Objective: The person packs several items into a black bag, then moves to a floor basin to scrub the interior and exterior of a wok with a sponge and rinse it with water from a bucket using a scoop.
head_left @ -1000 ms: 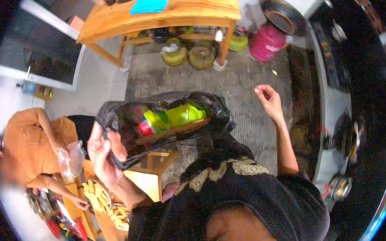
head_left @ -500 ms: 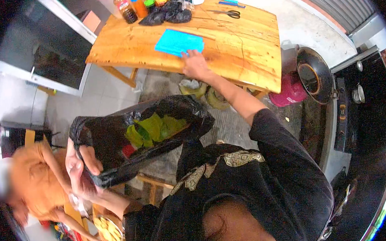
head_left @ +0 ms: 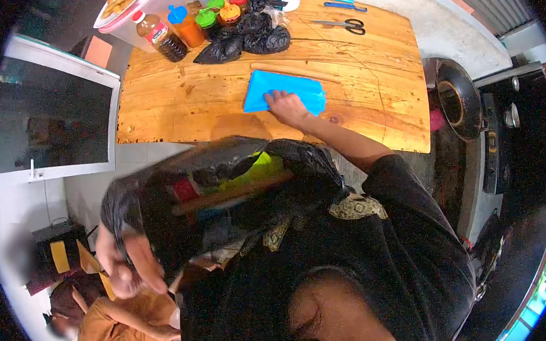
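My left hand grips the edge of a black plastic bag held in front of my chest; green and red packets and a wooden stick show inside it. My right hand rests with fingers spread on a blue cloth-like sheet that lies on the wooden table.
At the table's far edge stand sauce bottles, lidded jars and knotted black bags; scissors lie to the right. A dark wok sits beside a stove at right. A person in orange crouches at lower left.
My view has shifted toward the table. My right hand went from the air to the table edge and onto the blue sheet. The bag stays in my left hand, closer to my chest.
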The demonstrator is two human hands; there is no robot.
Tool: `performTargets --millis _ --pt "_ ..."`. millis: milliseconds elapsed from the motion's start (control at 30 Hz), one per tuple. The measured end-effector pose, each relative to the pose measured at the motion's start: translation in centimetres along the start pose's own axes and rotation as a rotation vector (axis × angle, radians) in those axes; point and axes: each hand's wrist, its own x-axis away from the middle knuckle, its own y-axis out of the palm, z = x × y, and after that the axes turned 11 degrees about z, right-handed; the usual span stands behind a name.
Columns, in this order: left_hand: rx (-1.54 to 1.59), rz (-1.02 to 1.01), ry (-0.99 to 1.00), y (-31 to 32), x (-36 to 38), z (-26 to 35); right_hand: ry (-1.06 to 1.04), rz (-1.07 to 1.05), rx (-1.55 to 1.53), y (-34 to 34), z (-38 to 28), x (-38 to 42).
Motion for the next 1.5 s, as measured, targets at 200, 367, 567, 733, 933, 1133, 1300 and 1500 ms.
performTargets --millis 200,367,567,733,933,1133,1300,1500 --pt "-0.138 0.384 -0.203 0.8 -7.5 -3.1 0.452 0.009 -0.453 -7.5 7.5 0.1" --pt "-0.122 0.341 -0.197 0.4 -11.5 -4.5 0.962 -0.113 -1.226 -13.6 15.2 5.3" --pt "0.017 0.335 -0.312 -2.7 -14.6 -10.0 1.305 0.318 -1.892 -24.9 13.8 5.2" --pt "-0.173 0.249 -0.431 -3.7 -14.7 -13.6 0.637 0.466 -2.205 -29.6 11.6 0.2" --pt "-0.116 0.604 -0.395 -9.4 -11.2 -17.8 0.255 0.116 -2.408 -22.0 -0.6 -10.9" --pt "-0.137 0.502 -0.428 -7.8 -9.9 -14.2 0.405 0.036 -1.726 -14.2 -2.8 -12.9" --pt "-0.177 0.345 -0.489 -6.0 -9.8 -14.3 0.153 0.283 -0.695 -14.3 -1.5 -9.3" --pt "-0.195 0.366 -0.395 -5.7 -10.4 -14.1 0.056 -0.084 -0.717 -18.5 -5.3 -8.3"
